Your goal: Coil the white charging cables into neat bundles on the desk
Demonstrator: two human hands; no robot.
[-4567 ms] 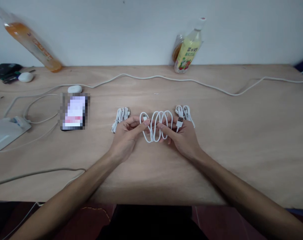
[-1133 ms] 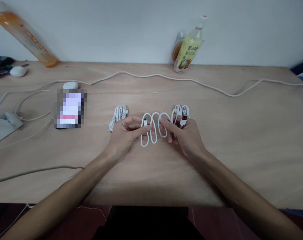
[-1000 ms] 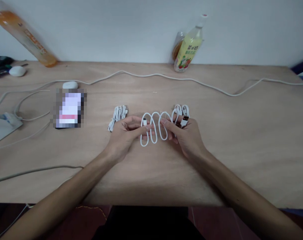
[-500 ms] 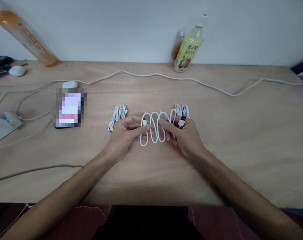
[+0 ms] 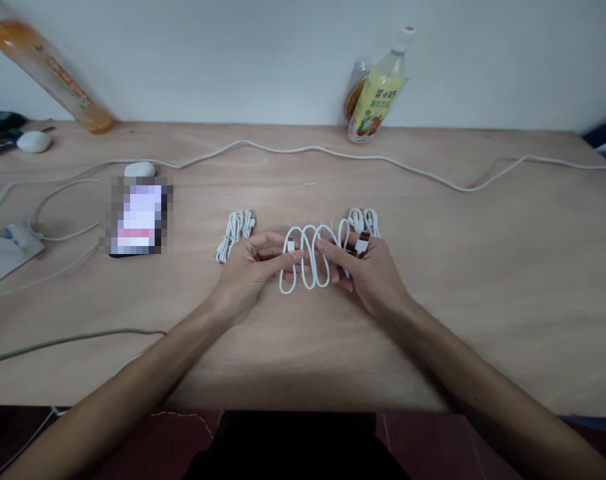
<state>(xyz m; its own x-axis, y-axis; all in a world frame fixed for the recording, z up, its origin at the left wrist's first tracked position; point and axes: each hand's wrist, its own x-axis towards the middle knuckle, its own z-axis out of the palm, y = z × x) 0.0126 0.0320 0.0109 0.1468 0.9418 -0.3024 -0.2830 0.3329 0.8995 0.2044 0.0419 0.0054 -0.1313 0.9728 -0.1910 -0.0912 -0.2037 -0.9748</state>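
Between my two hands a white USB cable (image 5: pixel 310 277) is spread in several wavy loops. My left hand (image 5: pixel 253 270) pinches its left loops between thumb and fingers, with a small plug just above the thumb. On the other side my right hand (image 5: pixel 365 270) pinches the right loops, and the cable's USB-A plug (image 5: pixel 363 243) sticks up by its fingers. Beyond my left hand lies a bundle of tied white cables (image 5: pixel 237 230). Another coiled white cable bundle (image 5: pixel 363 221) lies behind my right hand, partly hidden by it.
A phone (image 5: pixel 139 217) with a blurred screen and a white earbud case (image 5: pixel 140 169) lie to the left. One long white cord (image 5: pixel 307 149) crosses the wooden table (image 5: pixel 483 280). A yellow-labelled bottle (image 5: pixel 377 97) and an orange drink bottle (image 5: pixel 53 77) lean at the wall.
The loops between my hands have shifted very slightly, and the USB-A plug has tipped a little to the left. Both hands stay in nearly the same place.
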